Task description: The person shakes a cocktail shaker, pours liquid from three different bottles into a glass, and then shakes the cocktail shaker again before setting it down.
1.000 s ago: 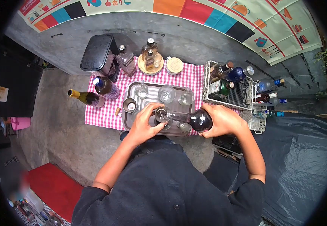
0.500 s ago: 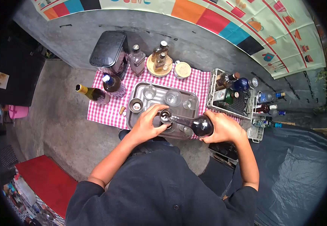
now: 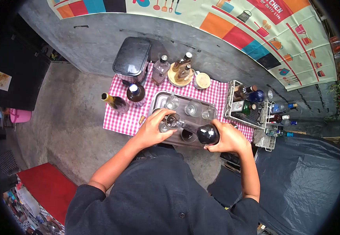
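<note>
While the dark bulb-bottomed decanter (image 3: 201, 131) lies tilted nearly flat over the metal tray (image 3: 157, 102), both hands are on it. R hand (image 3: 226, 138): fingers curled round the round dark base, closed grip, at tray's near-right corner. L hand (image 3: 153, 127): fingers wrapped near the decanter's neck/mouth (image 3: 171, 122) and a small glass (image 3: 163, 127) just beside it; can't tell whether L holds the glass, the neck, or both, view too small. Mouth of decanter points L, toward the L hand, over near-left part of tray.

Tray sits on red-white check cloth (image 3: 124, 121). On tray, far side: three clear glasses (image 3: 193, 108) in a row, upright. Cork (image 3: 142, 118) on cloth just L of tray. Two bottles (image 3: 116, 102) lying/leaning on cloth L of tray. Black lidded box (image 3: 133, 60) at far-left corner; wooden round (image 3: 181, 75) w/ bottles on it beside it. Wire basket (image 3: 248, 109) w/ bottles to R of tray, apart from R hand.
</note>
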